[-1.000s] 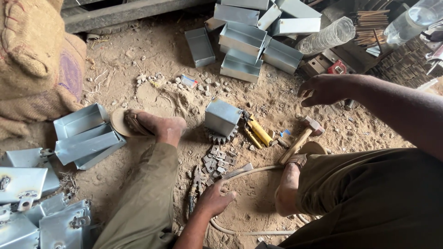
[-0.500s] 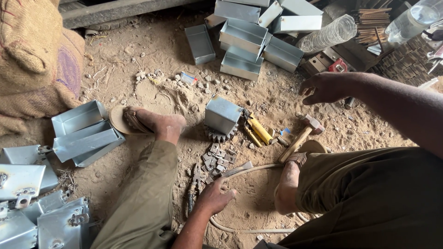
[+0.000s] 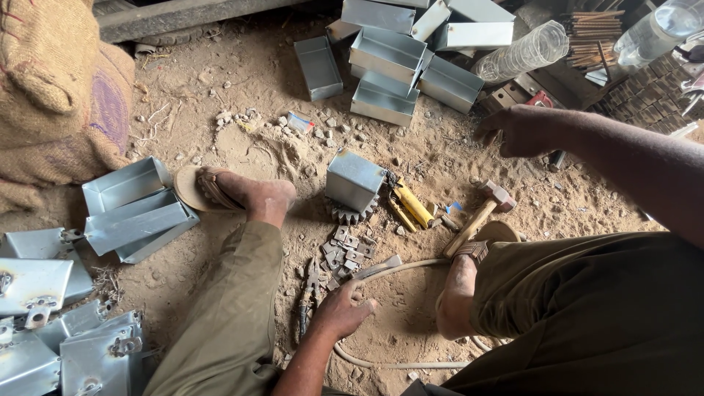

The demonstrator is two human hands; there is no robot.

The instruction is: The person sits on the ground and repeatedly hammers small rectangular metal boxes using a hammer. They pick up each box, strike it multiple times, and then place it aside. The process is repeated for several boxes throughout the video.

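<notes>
Small metal plates (image 3: 343, 249) heaped on sandy floor (image 3: 242, 139), centre of frame, just below metal box (image 3: 353, 180) sitting on gear (image 3: 353, 214). Left hand (image 3: 343, 312) lower centre, fingers loosely spread, empty, resting beside plates and pliers (image 3: 305, 302). Right hand (image 3: 517, 130) upper right, open, palm down, holding nothing, above hammer (image 3: 478, 216).

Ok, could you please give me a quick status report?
Left hand on small metal plates. Right hand empty, reaching past hammer. Box untouched.
</notes>
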